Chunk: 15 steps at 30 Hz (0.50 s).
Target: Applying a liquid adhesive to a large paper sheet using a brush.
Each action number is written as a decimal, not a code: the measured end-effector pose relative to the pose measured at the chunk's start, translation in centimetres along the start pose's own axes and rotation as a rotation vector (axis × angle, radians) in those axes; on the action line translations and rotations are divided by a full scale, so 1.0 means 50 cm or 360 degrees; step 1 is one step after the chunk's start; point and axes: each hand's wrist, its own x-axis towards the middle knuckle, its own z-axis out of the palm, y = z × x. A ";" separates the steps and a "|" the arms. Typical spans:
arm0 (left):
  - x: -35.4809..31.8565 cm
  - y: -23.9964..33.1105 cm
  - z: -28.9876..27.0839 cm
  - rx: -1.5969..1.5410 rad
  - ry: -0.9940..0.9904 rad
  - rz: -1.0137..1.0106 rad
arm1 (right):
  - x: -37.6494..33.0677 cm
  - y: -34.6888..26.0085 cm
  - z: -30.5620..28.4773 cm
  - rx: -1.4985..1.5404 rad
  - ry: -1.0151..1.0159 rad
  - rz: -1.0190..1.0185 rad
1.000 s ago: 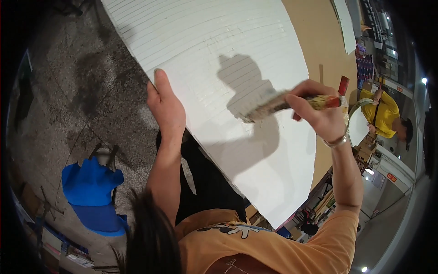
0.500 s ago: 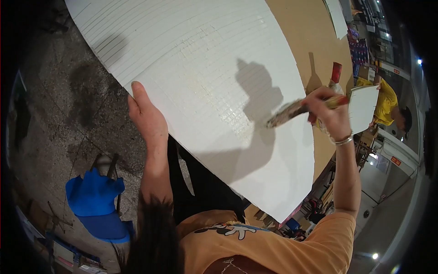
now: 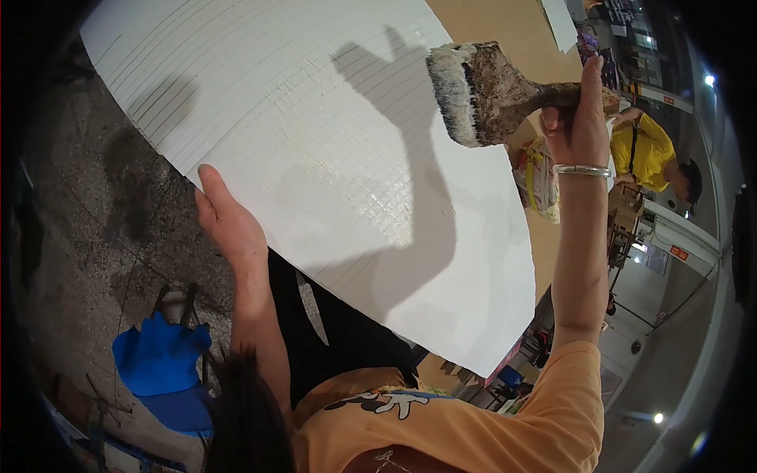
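Note:
A large white sheet with a curved outline and rows of parallel score lines lies in front of me. Glossy wet-looking patches show near its middle. My left hand holds its near left edge, thumb on top and the other fingers hidden underneath. In my right hand is a wide flat brush, gripped by its handle. Whitish, clotted bristles point left, raised above the far right part of the sheet. My hand and the brush cast a shadow across the white surface.
Under the sheet is a tan tabletop. A plastic-wrapped container stands on it by my right wrist. Another white piece lies farther back. A blue-covered chair stands on the floor at lower left. A person in yellow is beyond the table.
My right hand has lifted the brush off the sheet and moved it away from me, turning its broad face into view. My left hand keeps its hold on the edge.

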 end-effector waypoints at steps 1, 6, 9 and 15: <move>0.000 -0.002 0.000 -0.0050 -0.0001 -0.0013 | 0.001 0.001 0.007 -0.0008 -0.0031 -0.0003; -0.001 -0.003 -0.001 -0.0021 -0.0044 0.0038 | 0.026 0.003 0.046 -0.0230 -0.0295 -0.0173; -0.004 -0.005 0.005 -0.0048 0.0019 -0.0004 | 0.023 0.037 0.113 -0.0273 -0.0486 -0.0456; -0.008 0.003 -0.007 -0.0065 -0.0006 0.0003 | -0.059 0.037 -0.013 -0.0901 -0.0705 -0.0104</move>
